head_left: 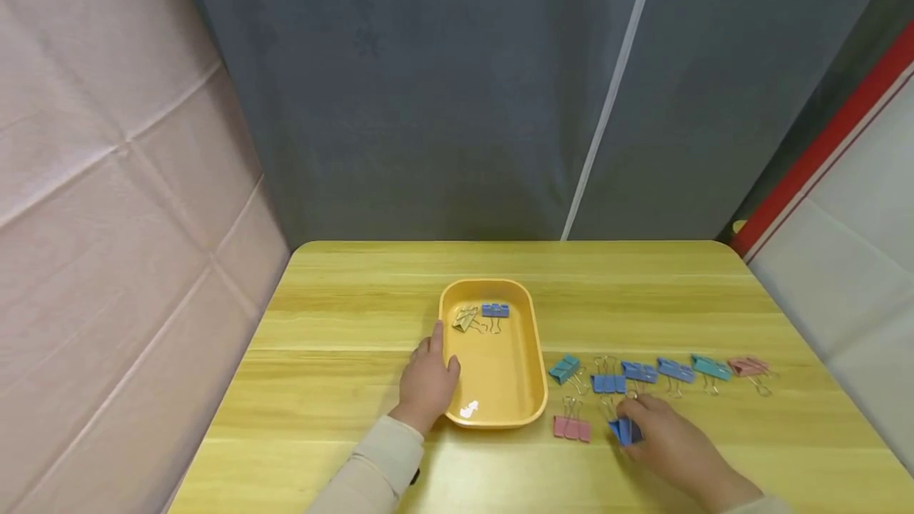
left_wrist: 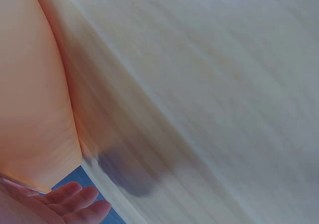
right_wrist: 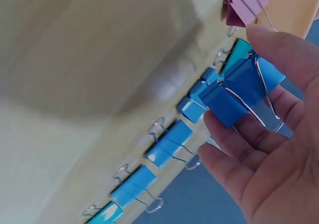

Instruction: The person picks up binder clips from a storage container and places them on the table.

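My right hand holds a blue binder clip between thumb and fingers, just in front of the row of clips on the table. Its wire handles show toward the palm in the right wrist view. At the left side of a yellow tray, my left hand rests against the wall with extended fingers, the thumb lying over the rim. Inside the tray, toward its far end, are a yellow binder clip and another blue binder clip.
Right of the tray, a row holds a teal clip, several blue clips, a second teal clip and a pink clip. Another pink clip lies nearer. A dark curtain hangs behind the wooden table.
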The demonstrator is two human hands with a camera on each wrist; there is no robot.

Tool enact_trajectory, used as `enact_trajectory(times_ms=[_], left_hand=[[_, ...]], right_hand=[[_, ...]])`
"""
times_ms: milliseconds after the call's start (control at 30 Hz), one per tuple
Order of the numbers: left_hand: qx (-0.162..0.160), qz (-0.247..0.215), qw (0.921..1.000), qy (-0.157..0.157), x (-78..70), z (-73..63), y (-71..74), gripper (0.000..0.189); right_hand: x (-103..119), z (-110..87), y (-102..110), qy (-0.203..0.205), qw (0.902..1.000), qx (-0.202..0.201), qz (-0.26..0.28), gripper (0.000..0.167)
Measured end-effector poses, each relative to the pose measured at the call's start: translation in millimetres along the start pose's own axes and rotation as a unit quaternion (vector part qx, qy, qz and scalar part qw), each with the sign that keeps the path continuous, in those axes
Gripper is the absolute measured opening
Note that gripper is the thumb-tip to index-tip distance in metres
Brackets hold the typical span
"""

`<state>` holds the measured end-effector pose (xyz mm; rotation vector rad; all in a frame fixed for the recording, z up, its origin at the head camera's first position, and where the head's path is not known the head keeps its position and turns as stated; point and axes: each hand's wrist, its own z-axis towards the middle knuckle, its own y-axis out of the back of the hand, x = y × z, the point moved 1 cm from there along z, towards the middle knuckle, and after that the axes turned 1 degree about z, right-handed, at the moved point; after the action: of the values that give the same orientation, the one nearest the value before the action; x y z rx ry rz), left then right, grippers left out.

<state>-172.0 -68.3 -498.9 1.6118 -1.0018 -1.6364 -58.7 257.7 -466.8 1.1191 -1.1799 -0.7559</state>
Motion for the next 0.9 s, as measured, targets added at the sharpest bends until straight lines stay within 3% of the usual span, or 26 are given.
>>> enact_trajectory(times_ms=[233,900], left_hand=[[0.003,-0.004,1.0000,0.001,-1.0,0.5,1.3,0.064],[0.005,-0.001,1.0000,-0.001,-1.2,0.7,3.1,0.064]], right_hand=[[-2.0,-3.2,-6.3,-0.027,0.9996,0.003,-0.009,0.041],[-6.4,-3.1,-14.9,-0.056,0.9980,0.008,-0.031,0.039]])
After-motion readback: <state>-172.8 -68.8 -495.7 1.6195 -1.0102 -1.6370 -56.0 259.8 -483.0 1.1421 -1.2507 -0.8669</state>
